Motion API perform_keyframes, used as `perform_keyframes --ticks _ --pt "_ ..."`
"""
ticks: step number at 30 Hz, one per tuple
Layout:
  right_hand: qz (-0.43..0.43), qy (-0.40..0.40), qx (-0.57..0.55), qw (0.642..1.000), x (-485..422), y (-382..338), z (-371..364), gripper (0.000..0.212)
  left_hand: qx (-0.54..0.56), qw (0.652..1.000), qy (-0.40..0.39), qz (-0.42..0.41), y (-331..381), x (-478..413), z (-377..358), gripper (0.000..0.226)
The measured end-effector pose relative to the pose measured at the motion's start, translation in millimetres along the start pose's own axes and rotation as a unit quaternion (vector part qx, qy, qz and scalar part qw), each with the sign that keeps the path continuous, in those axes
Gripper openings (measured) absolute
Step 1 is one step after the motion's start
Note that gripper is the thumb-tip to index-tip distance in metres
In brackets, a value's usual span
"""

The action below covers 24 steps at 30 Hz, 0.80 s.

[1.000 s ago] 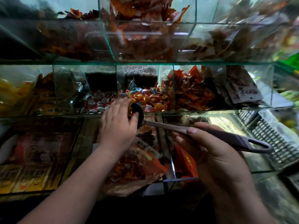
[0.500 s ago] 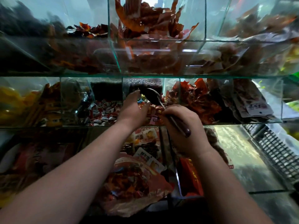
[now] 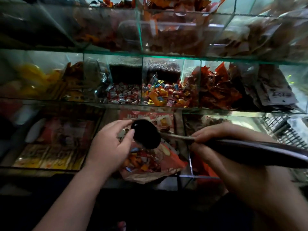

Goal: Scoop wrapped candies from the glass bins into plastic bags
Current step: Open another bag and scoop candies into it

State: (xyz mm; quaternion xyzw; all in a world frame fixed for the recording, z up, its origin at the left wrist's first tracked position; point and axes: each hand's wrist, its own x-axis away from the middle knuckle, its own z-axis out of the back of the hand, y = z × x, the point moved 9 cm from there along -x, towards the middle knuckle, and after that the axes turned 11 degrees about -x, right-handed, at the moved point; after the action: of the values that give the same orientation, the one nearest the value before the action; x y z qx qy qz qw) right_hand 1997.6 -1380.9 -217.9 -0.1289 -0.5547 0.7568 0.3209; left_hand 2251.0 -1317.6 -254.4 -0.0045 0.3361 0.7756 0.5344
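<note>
Tiered glass shelving fills the view, dim and greenish at the edges, and the landmark is the middle-row glass bin (image 3: pixel 188 69) heaped with wrapped candies (image 3: pixel 165 95) in orange, yellow and blue twists. Left of that bin lie red-and-white sweets (image 3: pixel 123 95); right of it, crumpled red foil packets (image 3: pixel 216 90). Below and nearer than the bin, a thin orange-tinted plastic bag (image 3: pixel 166 165) sags on the lower glass, part filled with candies. Over its mouth hangs a dark, glossy, round-bowled scoop (image 3: pixel 146 134). The right hand (image 3: pixel 225 147) has its fingers wrapped round the long smooth handle (image 3: pixel 250 151). The left hand (image 3: pixel 110 147) curves thumb and forefinger against the bowl's near rim; whether they clasp it or pinch the bag beneath I cannot tell. The candies look light, hard and slippery in their crinkly wrappers, likely to skitter, so the stiff scoop suits them. The bag seems limp and flimsy, best taken at its mouth edge.
</note>
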Motion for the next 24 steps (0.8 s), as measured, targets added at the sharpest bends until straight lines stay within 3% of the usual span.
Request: perform_keyframes --ticks 2,3,5,9,13,17,19,21,24 --pt "0.119 0.127 0.071 0.982 -2.2 -23.7 -2.6 0.022 -0.046 0.998 -0.003 0.039 -21.3 14.3 1.1 0.038" --pt "0.152 0.165 0.104 0.969 0.8 -31.7 -15.1 0.014 -0.054 0.996 -0.017 0.066 -31.6 20.4 -3.1 0.043" --pt "0.148 0.131 0.093 0.976 -12.5 -12.4 -45.2 0.011 -0.043 0.991 -0.044 0.119 -49.5 30.2 -15.2 0.044" --pt "0.102 0.105 0.143 0.979 -75.4 38.4 -92.3 0.010 0.005 0.983 -0.028 0.180 -69.4 42.2 -30.1 0.012" --pt "0.013 0.106 0.054 0.993 -95.7 87.7 -107.1 0.013 0.050 0.981 -0.001 0.189 -74.5 45.8 -30.4 0.012" --pt "-0.024 0.046 0.067 0.996 -98.0 91.6 -97.5 0.014 0.046 0.984 0.007 0.172 -75.6 46.8 -29.5 0.014" --pt "-0.030 0.077 0.043 0.996 -103.0 94.3 -91.9 0.019 0.051 0.985 0.009 0.167 -74.6 47.8 -30.5 0.012" --pt "-0.080 0.161 -0.051 0.982 -102.0 107.9 -88.4 0.022 0.057 0.986 0.005 0.158 -70.2 48.6 -32.1 0.011" --pt "-0.166 0.283 -0.256 0.909 -89.6 137.1 -79.9 0.011 0.049 0.988 0.007 0.148 -66.3 50.0 -30.6 0.011"
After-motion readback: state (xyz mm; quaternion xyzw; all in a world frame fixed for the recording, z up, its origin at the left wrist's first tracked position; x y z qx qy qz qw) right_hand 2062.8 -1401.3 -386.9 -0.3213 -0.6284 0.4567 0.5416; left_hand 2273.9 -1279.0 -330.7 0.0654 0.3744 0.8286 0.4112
